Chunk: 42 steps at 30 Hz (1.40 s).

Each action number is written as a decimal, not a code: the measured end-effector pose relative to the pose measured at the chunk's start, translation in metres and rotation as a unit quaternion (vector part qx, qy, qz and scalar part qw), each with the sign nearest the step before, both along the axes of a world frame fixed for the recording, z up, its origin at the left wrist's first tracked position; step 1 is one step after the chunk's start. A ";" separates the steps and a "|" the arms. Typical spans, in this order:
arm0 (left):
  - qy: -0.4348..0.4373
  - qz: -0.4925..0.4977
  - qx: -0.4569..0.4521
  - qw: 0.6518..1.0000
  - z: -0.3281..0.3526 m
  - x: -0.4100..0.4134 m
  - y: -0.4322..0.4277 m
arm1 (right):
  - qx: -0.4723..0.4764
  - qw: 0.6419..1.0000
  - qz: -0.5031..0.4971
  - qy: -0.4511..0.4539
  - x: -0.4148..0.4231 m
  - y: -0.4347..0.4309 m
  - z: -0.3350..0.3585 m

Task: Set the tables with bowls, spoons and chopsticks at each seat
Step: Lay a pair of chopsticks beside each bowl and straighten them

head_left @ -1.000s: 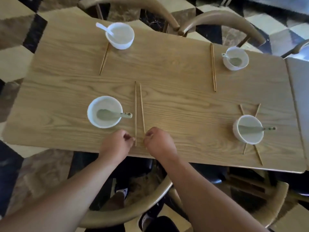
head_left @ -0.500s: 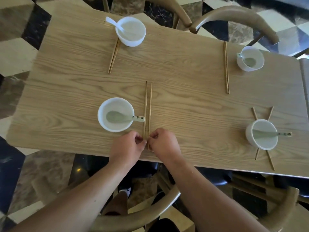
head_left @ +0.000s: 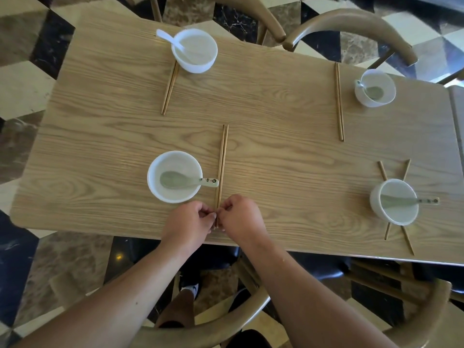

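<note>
Chopsticks (head_left: 222, 167), spread earlier, are now brought together, their near ends pinched in the grip of left hand (head_left: 187, 223) and right hand (head_left: 242, 218); a bowl (head_left: 160, 194) is set just beside.

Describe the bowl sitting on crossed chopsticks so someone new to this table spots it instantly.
Take the long wooden table and follow its near edge to the right-hand end. The white bowl there holds a green spoon with its handle pointing right. Only this setting has its chopsticks under the bowl, crossed in an X, not laid alongside.
</note>
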State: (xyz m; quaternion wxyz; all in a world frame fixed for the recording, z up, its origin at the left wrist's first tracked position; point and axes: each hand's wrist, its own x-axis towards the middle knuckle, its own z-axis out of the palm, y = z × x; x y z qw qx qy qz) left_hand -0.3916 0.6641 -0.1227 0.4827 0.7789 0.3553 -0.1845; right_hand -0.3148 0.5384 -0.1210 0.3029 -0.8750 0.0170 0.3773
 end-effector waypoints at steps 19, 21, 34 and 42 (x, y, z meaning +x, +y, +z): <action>-0.009 0.017 -0.028 0.999 -0.004 -0.002 0.002 | -0.013 1.000 0.022 -0.012 0.002 -0.005 -0.002; -0.009 0.017 -0.024 1.000 -0.004 -0.001 0.002 | -0.014 1.000 0.021 -0.008 0.002 -0.005 -0.002; -0.005 0.017 -0.023 1.000 -0.005 -0.001 0.002 | -0.005 1.000 -0.004 0.013 0.002 -0.005 -0.002; -0.005 0.034 -0.033 0.999 -0.008 -0.003 0.001 | 0.016 0.999 -0.030 0.028 0.001 -0.008 -0.001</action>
